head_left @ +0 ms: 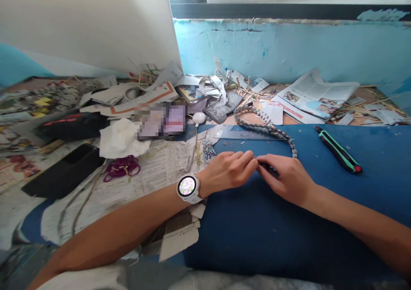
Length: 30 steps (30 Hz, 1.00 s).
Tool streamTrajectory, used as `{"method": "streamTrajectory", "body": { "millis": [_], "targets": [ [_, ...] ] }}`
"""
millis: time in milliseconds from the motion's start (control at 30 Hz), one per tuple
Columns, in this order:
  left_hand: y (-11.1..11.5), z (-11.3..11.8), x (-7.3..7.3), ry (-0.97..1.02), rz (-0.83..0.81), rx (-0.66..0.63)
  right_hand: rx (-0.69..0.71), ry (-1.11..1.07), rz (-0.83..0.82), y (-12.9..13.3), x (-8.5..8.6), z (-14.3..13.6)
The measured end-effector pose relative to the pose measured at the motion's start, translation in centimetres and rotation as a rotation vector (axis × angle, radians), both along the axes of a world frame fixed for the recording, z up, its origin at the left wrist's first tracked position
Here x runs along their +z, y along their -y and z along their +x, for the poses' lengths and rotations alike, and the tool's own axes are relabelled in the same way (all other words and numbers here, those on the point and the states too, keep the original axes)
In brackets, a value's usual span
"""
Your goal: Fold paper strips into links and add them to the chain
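Observation:
My left hand (233,170), with a white watch (188,187) on its wrist, is closed in a pinch over the blue mat (237,230). Its fingertips meet those of my right hand (287,178), which is closed too. A grey zigzag chain (272,130), apparently of folded paper strips, loops back on the table and runs down behind my right hand. A dark piece of it shows between my right thumb and fingers. What the left fingertips pinch is mostly hidden. Just beyond my hands lies a clear ruler (247,134), partly under the chain.
A green and black utility knife (338,149) lies at right. Newspaper (314,95), paper scraps and thin sticks crowd the back. On the left are a black case (66,170), crumpled tissue (120,138), purple cord (122,168) and a white charger (199,118) with its cable.

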<state>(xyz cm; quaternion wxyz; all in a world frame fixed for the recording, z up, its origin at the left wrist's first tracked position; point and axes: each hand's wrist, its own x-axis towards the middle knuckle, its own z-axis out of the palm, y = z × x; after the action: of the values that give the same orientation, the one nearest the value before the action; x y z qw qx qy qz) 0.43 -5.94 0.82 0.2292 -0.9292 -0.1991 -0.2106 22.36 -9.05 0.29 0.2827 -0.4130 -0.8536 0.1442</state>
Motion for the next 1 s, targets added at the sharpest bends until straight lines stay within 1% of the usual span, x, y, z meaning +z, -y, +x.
{"method": "streamTrajectory", "body": {
  "millis": [200,333,533,733,833,1000],
  "targets": [
    [0.0,-0.1,0.1,0.009,0.011,0.000,0.019,-0.016,0.044,0.0,0.1,0.2],
    [0.2,-0.3,0.5,-0.015,0.007,0.016,-0.047,-0.021,0.079,-0.4,-0.1,0.5],
    [0.7,-0.2,0.9,-0.032,-0.030,0.068,-0.029,0.107,0.196,-0.2,-0.4,0.5],
    [1.2,0.3,0.6,0.002,-0.012,0.094,-0.031,0.184,0.263,0.3,-0.6,0.3],
    [1.3,0.4,0.3,0.015,0.013,0.111,-0.017,0.150,0.235,0.3,-0.4,0.3],
    [1.5,0.3,0.3,0.003,0.095,0.090,-0.024,-0.041,0.114,0.2,0.0,0.3]
  ]
}}
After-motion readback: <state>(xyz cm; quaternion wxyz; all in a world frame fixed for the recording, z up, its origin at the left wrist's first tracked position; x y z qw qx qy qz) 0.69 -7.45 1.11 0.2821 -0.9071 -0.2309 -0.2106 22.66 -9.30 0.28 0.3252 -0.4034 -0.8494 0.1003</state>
